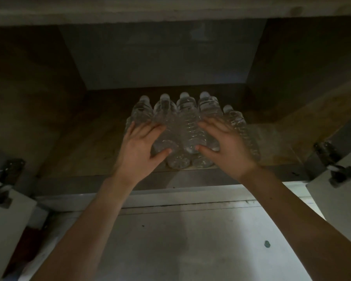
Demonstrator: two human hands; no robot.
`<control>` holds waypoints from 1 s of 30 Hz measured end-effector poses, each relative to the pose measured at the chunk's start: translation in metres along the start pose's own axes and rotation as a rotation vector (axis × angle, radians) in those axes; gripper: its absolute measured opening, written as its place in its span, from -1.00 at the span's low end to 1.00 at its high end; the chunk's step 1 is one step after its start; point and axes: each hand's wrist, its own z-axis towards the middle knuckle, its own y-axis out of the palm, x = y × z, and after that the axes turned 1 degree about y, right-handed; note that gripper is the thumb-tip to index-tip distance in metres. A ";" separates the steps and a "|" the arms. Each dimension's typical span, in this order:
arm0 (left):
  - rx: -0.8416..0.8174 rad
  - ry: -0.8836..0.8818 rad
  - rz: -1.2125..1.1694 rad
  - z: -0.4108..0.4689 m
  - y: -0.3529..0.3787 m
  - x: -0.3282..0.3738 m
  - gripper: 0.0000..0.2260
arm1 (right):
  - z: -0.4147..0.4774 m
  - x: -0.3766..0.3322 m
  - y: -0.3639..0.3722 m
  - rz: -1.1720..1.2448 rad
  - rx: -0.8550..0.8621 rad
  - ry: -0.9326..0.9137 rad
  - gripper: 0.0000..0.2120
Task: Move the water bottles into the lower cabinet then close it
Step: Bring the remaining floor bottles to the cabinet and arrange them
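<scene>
Several clear plastic water bottles (187,122) with white caps lie side by side on the wooden floor of the open lower cabinet (85,142), caps pointing to the back, some stacked on others. My left hand (139,147) lies on the left bottles with fingers spread and the thumb against a bottle's base. My right hand (223,145) rests on the right bottles the same way. One bottle (241,130) lies at the far right, beside my right hand.
Both white cabinet doors stand open, the left door (6,220) and the right door (340,199), with metal hinges at the cabinet sides. A pale floor (190,240) lies in front. The cabinet's back wall is dark, with bare shelf either side of the bottles.
</scene>
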 end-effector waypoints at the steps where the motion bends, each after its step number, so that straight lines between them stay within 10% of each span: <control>1: -0.011 0.008 0.000 -0.001 0.000 -0.003 -0.46 | 0.002 0.000 0.002 -0.032 -0.009 -0.018 -0.44; 30: 0.066 -0.259 -0.272 -0.036 -0.017 -0.049 -0.51 | 0.031 -0.043 0.047 -0.085 -0.029 -0.218 -0.46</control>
